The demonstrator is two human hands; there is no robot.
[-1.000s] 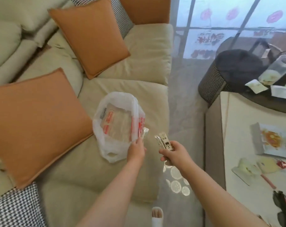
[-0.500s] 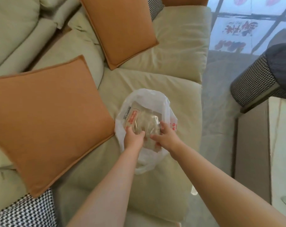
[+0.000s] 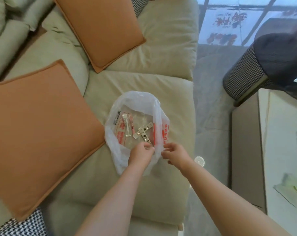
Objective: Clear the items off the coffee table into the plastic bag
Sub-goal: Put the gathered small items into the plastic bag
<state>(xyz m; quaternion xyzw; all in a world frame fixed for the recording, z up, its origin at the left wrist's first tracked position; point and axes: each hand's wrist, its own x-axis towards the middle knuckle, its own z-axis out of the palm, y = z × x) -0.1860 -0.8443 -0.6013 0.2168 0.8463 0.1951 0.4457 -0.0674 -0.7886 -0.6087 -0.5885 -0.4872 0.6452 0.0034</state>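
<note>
I find the plastic bag (image 3: 135,106) mouth open from above, with small packets (image 3: 142,133) lying flat at its bottom. My left hand (image 3: 140,155) and right hand (image 3: 175,155) crowd its near rim. An orange cushion (image 3: 40,133) touches the bag's left side. Bare sofa seat (image 3: 176,103) lies to its right. Farther right, a floor strip (image 3: 212,116) separates sofa and coffee table (image 3: 278,150).

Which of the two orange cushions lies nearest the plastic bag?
The large orange cushion at the left, whose edge meets the plastic bag. The other orange cushion lies farther back on the sofa, apart from the bag.
</note>
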